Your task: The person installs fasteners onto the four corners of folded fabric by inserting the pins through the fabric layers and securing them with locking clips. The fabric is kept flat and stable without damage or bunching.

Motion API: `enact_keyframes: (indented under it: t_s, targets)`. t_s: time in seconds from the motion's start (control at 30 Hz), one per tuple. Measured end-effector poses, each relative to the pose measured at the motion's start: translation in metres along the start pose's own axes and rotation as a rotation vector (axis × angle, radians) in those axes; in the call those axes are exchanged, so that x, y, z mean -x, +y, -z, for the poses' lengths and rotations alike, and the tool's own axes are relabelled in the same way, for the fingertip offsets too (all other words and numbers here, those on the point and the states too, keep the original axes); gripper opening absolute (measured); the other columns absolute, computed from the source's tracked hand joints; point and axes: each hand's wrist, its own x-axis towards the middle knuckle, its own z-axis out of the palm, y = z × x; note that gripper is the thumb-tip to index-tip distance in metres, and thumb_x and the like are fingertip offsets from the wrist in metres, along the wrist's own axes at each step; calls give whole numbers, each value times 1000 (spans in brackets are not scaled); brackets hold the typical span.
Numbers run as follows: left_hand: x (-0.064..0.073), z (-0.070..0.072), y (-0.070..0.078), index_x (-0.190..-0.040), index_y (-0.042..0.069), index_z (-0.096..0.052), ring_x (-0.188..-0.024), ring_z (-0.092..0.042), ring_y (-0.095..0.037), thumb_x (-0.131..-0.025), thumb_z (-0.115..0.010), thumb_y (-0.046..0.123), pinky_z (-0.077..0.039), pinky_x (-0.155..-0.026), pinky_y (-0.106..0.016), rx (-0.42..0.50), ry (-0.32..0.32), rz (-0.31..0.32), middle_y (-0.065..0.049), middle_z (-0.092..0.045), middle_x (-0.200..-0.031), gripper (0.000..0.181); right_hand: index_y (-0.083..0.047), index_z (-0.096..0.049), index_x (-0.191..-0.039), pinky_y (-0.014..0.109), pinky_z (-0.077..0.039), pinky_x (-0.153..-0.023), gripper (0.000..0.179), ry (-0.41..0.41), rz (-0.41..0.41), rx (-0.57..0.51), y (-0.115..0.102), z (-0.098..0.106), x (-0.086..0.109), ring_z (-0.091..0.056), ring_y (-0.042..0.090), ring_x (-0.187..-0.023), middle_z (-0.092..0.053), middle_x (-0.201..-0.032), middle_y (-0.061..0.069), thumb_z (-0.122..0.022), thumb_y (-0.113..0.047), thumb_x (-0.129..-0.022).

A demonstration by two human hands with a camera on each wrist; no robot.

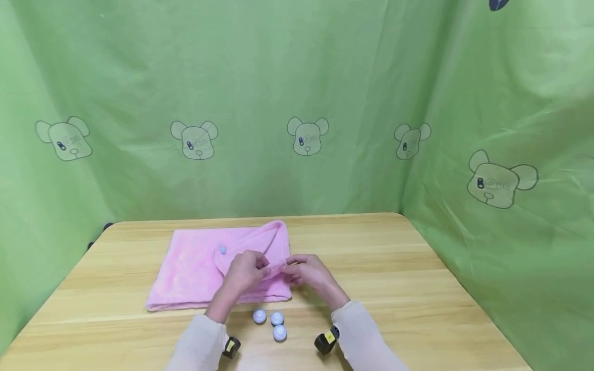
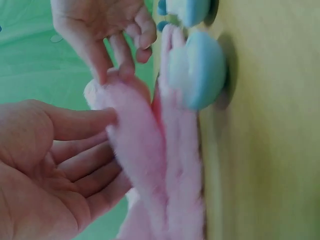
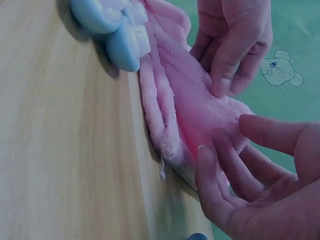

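Cloth [image 1: 190,273]: pink, beneath and leftward of your hands | left hand [image 1: 246,269]: pinching its raised flap [image 1: 277,248] | right hand [image 1: 312,272]: pinching just rightward | step: seemingly arranging the flap | next: likely calls for even two-handed tension

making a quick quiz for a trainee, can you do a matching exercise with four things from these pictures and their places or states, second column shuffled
Things
1. pink cloth
2. three round pieces
3. small blue piece
4. green curtain

Places or states
A. behind the table
B. on the cloth
C. pinched by left hand and right hand
D. on the table, wearer's side of the cloth

Pairs: 1-C, 2-D, 3-B, 4-A
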Motion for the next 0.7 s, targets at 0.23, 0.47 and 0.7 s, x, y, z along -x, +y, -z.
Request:
enact_keyframes:
  t_s: [0.23,0.47,0.7]
  targets:
    - [-2,-8,-2,-95,6,-78,-74,-67,-18,-84,-81,13,-56,-71,-35,21,16,-3,-9,-77,-86,13,7,-69,-112,41,-61,-82,29,17,7,12,2,-1,2,-71,25,-83,-74,-101,23,-70,-10,-89]
    - [-3,-10,-3,-87,9,-79,-66,-60,-12,-85,-80,15,-52,-66,-29,48,14,-9,-4,-76,-79,7,7,-69,-113,40,-61,-81,29,10,3,24,1,0,2,-71,24,-82,-74,-101,24,-70,-11,-90]
    - [-4,-7,-3,-87,7,-79,-71,-66,-15,-86,-79,12,-56,-73,-35,39,56,-16,-6,-77,-80,5,5,-71,-117,39,-61,-81,31,39,8,42,-5,9,1,-69,22,-82,-73,-99,23,-70,-13,-93]
